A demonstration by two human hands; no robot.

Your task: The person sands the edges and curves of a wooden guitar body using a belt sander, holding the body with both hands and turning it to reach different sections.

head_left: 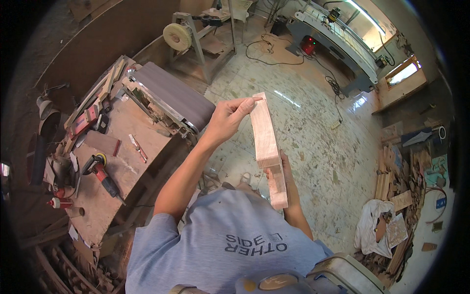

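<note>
A long pale wooden piece [264, 130], stepped near its lower end, is held out in front of my body, over the floor. My left hand [230, 117] grips its upper end, thumb and fingers closed on it. Behind the lower part is my right hand [285, 171], wrapped round the wood and partly hidden by it. A belt sander [171, 98] with a grey-brown belt stands just left of my left hand.
On the left, a workbench [132, 166] carries a red power tool [105, 179], bottles and offcuts. Behind are a metal stand [196, 54] and a large machine [323, 44] with cables on the floor. Wood scraps [387, 181] and a white sack [372, 225] lie at right.
</note>
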